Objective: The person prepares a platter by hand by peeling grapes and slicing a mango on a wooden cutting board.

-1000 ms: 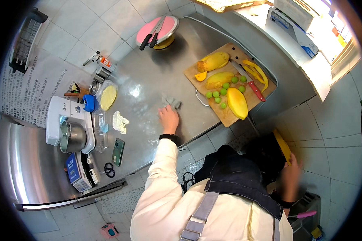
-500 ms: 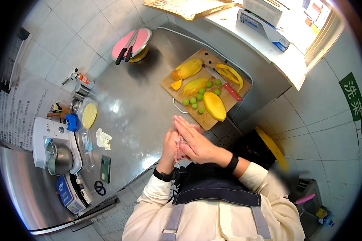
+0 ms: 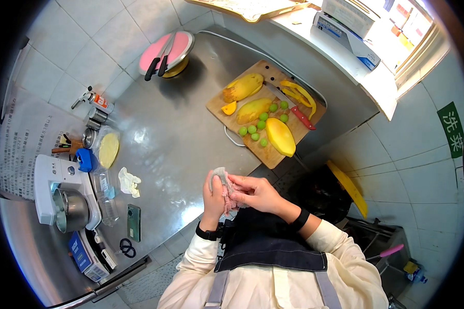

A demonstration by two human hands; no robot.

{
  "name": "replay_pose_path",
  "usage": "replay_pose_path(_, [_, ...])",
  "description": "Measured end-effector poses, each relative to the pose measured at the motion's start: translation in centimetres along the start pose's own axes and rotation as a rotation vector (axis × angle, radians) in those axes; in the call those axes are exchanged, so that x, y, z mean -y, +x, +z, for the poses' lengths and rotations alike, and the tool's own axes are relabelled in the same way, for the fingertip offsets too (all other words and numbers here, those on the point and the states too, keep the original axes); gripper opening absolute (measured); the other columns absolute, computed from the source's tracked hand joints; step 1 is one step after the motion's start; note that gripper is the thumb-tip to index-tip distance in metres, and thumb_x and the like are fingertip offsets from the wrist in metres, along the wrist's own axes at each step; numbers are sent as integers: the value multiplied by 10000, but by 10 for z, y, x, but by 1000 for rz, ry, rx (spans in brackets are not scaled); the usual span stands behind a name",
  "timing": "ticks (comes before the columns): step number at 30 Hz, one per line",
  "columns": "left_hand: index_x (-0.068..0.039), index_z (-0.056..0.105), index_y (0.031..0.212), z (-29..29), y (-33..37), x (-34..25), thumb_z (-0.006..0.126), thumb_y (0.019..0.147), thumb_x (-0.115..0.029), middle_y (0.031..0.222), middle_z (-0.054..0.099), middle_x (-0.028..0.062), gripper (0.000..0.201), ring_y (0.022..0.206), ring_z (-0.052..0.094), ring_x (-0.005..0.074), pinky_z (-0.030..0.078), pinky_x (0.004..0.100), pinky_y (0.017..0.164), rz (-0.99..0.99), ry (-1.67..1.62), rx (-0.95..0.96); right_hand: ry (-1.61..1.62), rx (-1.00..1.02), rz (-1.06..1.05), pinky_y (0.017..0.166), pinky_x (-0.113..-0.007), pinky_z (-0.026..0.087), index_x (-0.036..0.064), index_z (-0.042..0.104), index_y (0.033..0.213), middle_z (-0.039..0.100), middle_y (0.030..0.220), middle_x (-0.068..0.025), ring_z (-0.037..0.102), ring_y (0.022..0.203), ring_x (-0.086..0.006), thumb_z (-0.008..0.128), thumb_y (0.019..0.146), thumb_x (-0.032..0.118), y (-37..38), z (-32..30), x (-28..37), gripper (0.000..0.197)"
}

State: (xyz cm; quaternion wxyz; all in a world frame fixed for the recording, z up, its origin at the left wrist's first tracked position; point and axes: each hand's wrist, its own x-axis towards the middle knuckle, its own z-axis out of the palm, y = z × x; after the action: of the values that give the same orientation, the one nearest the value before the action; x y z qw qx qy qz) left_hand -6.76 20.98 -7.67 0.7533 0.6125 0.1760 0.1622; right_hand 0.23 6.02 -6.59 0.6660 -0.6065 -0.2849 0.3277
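Both hands are together in front of my apron, closed on a crumpled pink and grey cloth (image 3: 231,200). My left hand (image 3: 213,198) grips its grey side, while my right hand (image 3: 260,194) pinches the pink part with thumb and fingers. Just beyond them, a wooden cutting board (image 3: 222,117) sits at the counter's right end. It bears cut mango pieces (image 3: 280,137), several green grapes (image 3: 252,129), yellow peel strips (image 3: 305,98) and a red-handled knife (image 3: 302,118). Neither hand touches the board.
Two black-handled knives lie on a pink-topped turntable (image 3: 183,47) at the back. Along the left stand a stand mixer (image 3: 56,180), a green phone (image 3: 134,223), white crumpled gloves (image 3: 129,182) and a yellow disc (image 3: 109,150). A yellow-rimmed bin (image 3: 348,188) is right of the counter.
My hands were pressed palm to palm around the cloth. Now they have parted slightly, and more of the cloth shows between my fingers. The view has shifted a little.
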Motion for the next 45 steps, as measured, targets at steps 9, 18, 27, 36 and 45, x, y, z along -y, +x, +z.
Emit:
replay_pose_path(9, [3, 566, 991, 27, -4, 9, 439, 990, -200, 830, 603, 72, 240, 726, 578, 173, 475, 318, 658, 261, 230, -168, -264, -72, -217, 923, -296, 493, 96, 308, 1514, 621, 1258, -160, 654, 1015, -209, 559, 940, 12, 9, 10, 7, 632])
replay_pose_path(18, [4, 547, 1024, 10, 8, 9, 499, 982, -228, 879, 630, 174, 241, 801, 634, 286, 495, 391, 712, 176, 741, -137, -456, 80, -129, 1045, -491, 422, 123, 620, 1282, 709, 1028, -147, 680, 950, -348, 705, 855, 169, -2, -41, -13, 437])
replay_pose_path(27, [19, 519, 1200, -14, 88, 8, 553, 962, -212, 1087, 619, 197, 333, 970, 617, 327, 488, 398, 863, 289, 953, -399, -1009, -329, -137, 1102, -561, 295, 59, 539, 1330, 572, 1306, -170, 461, 1300, -392, 632, 843, 66, -45, -172, -44, 496])
replay_pose_path(36, [-124, 561, 1290, 12, 130, 54, 687, 838, -204, 1447, 322, 159, 476, 1330, 270, 372, 301, 475, 1072, 159, 1390, -280, -1131, -564, -66, 910, -452, 468, 48, 555, 1304, 539, 1197, -161, 536, 1070, -379, 614, 858, 46, 14, -248, -32, 450])
replay_pose_path(45, [-54, 622, 1150, 86, 119, 56, 691, 822, -105, 1092, 571, 119, 339, 985, 556, 294, 434, 401, 926, 273, 1046, 107, -1164, -418, 219, 872, -460, 500, 51, 389, 1413, 532, 1160, -236, 565, 1034, -423, 669, 801, 63, 65, -255, -58, 673])
